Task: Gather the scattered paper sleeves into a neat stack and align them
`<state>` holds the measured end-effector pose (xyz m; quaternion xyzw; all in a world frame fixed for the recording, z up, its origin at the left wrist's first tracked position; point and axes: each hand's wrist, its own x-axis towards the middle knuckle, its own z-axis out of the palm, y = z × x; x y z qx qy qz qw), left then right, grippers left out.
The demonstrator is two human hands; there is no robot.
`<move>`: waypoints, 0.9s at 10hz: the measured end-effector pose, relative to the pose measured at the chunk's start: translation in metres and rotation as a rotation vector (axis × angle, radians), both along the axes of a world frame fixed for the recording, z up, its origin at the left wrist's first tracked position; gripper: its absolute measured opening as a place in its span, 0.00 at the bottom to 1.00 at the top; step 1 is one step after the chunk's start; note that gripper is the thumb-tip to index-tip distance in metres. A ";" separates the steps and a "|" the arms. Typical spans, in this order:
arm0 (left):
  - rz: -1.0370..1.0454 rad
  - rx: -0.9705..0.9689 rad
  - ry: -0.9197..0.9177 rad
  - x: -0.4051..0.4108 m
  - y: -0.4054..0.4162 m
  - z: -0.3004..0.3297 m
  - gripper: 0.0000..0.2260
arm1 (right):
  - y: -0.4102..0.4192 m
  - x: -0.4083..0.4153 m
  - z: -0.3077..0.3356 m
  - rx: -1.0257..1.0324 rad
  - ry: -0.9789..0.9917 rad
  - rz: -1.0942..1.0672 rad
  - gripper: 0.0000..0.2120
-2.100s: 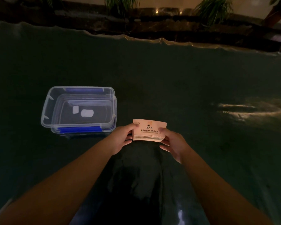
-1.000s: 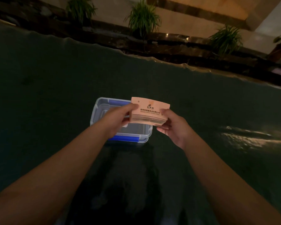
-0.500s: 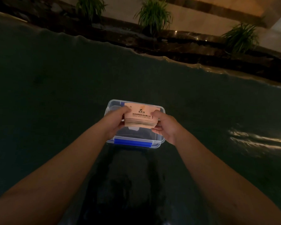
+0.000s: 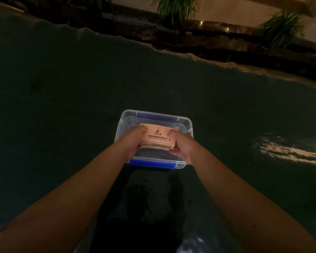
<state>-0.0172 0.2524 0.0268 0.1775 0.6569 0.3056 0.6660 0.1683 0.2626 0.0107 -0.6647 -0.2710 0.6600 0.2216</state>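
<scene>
Currently left hand (image 4: 135,143) and right hand (image 4: 181,146) clasp a squared stack of pale printed paper sleeves (image 4: 156,138) over a clear rectangular blue-latched plastic box (image 4: 154,115) on the dark glossy table (image 4: 62,97).

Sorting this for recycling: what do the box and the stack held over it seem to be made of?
The box looks like clear, glossy plastic: the dark table shows through its walls, and it has blue clips. The stack, held at its ends by the left hand and right hand, looks like matte pale paper or thin card: printed top, layered edges.
</scene>
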 end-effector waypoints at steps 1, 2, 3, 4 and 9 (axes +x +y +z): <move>-0.002 -0.009 0.009 0.000 0.002 -0.001 0.05 | 0.002 -0.001 -0.004 0.000 -0.014 0.006 0.11; -0.017 -0.014 0.027 0.000 0.004 0.000 0.05 | 0.004 -0.002 -0.006 0.005 -0.034 0.015 0.11; -0.033 -0.022 0.028 -0.001 0.003 0.000 0.05 | 0.004 -0.002 -0.006 0.004 -0.053 0.015 0.12; -0.051 -0.029 0.039 -0.003 0.003 0.000 0.05 | 0.004 -0.006 -0.005 -0.002 -0.084 0.013 0.14; -0.152 0.087 0.217 -0.019 -0.019 0.028 0.05 | -0.023 -0.004 0.023 0.257 -0.416 0.148 0.10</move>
